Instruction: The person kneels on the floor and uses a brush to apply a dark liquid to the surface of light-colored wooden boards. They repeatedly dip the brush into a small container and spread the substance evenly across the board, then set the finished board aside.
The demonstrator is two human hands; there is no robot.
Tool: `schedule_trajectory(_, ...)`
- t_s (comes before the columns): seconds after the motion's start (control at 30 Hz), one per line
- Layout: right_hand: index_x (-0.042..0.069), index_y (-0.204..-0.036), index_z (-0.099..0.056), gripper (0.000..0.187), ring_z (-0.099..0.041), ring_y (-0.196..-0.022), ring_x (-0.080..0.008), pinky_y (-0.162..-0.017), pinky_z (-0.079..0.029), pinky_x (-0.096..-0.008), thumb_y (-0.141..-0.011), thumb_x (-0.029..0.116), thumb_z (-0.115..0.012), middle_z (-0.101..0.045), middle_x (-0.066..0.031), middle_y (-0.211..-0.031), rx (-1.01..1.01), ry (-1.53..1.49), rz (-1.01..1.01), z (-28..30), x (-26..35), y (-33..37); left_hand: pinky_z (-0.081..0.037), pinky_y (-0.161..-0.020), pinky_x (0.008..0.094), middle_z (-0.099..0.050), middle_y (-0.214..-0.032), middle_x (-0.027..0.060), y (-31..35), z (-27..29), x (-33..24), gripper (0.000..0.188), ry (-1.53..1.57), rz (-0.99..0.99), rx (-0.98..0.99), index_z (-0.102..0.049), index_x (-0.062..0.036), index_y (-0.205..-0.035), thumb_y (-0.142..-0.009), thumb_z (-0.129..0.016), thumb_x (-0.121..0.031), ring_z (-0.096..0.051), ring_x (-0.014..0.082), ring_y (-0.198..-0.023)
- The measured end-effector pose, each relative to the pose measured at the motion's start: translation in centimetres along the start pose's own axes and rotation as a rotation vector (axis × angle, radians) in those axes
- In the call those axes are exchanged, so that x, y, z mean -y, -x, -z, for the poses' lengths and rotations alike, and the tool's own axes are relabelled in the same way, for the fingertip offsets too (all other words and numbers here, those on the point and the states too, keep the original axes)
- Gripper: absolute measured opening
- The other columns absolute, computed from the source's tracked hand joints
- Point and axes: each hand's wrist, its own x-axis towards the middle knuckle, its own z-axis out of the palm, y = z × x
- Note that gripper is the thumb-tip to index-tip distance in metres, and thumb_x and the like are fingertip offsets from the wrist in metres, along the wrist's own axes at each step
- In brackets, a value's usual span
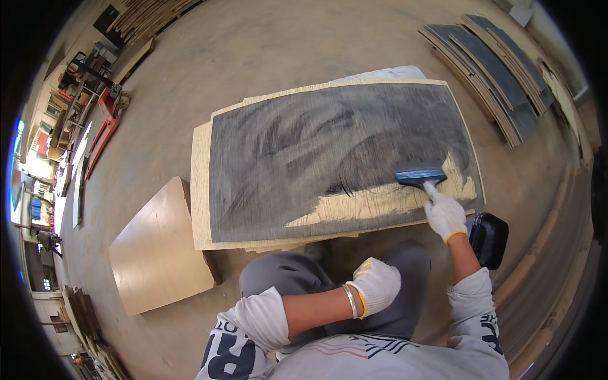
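My right hand, in a white knit glove, grips the handle of a wide blue paint brush. The brush head rests on the right part of a wooden sheet in front of me. Streaky dark grey coating covers most of that sheet. A bare pale wood patch with ragged edges runs along its near right side, beside the brush. My left hand, also gloved, is closed in a fist over my thigh, with nothing visible in it; its inner side is hidden. A metal bracelet circles that wrist.
A black container stands by my right forearm. Pale sheets lie under the coated one. A smooth light-brown board sits at left. Dark-faced panels lie stacked far right, and a red pallet jack stands far left.
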Motion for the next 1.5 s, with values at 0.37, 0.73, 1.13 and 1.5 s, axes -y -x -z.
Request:
schedule_trajectory(0.37,0.020,-0.140,-0.058,0.044,-0.072,-0.087,-0.0362,-0.077,-0.054,-0.0502,-0.097,0.022,-0.051,-0.075,-0.0173,-0.093,0.079,0.018,0.325,-1.2,10.8,-2.7,-0.051,-0.054,0.0426,-0.074,-0.079,0.0098,-1.0,-2.0,-2.2,0.018,-0.029,-0.044,0.126,-0.075,-0.0065,-0.091,-0.077,-0.073,-0.019,-0.073,0.0264,-0.072)
schedule_trajectory(0.73,0.022,-0.139,-0.060,0.048,-0.071,-0.101,-0.0354,-0.087,-0.054,-0.0495,-0.093,0.020,-0.049,-0.074,-0.0180,-0.112,0.092,0.153,0.392,2.6,9.2,-4.9,-0.056,-0.072,0.0501,-0.074,-0.095,0.0165,15.4,3.6,4.8,0.031,0.334,0.680,-0.143,-0.065,-0.0092,-0.115,-0.098,-0.055,-0.033,-0.072,0.0376,-0.087)
schedule_trajectory(1.13,0.022,-0.139,-0.057,0.047,-0.072,-0.101,-0.0380,-0.086,-0.054,-0.0498,-0.093,0.017,-0.049,-0.075,-0.0199,-0.105,0.257,0.162,0.668,-3.0,21.8,2.4,-0.052,-0.100,0.0447,-0.071,-0.119,0.0222,31.7,-17.5,27.3,0.041,0.417,1.686,-0.707,-0.070,-0.0105,-0.125,-0.094,-0.052,-0.031,-0.067,0.0372,-0.113)
schedule_trajectory(1.5,0.017,-0.145,-0.055,0.054,-0.061,-0.124,-0.0382,-0.102,-0.048,-0.0481,-0.092,0.021,-0.044,-0.064,-0.0192,-0.135,-0.109,-0.100,0.208,-2.3,26.2,-15.5,-0.044,-0.109,0.0512,-0.053,-0.144,0.0261,30.4,-18.0,42.3,0.067,0.518,1.446,-0.488,-0.028,-0.0128,-0.160,-0.103,-0.044,-0.046,-0.053,0.0435,-0.132)
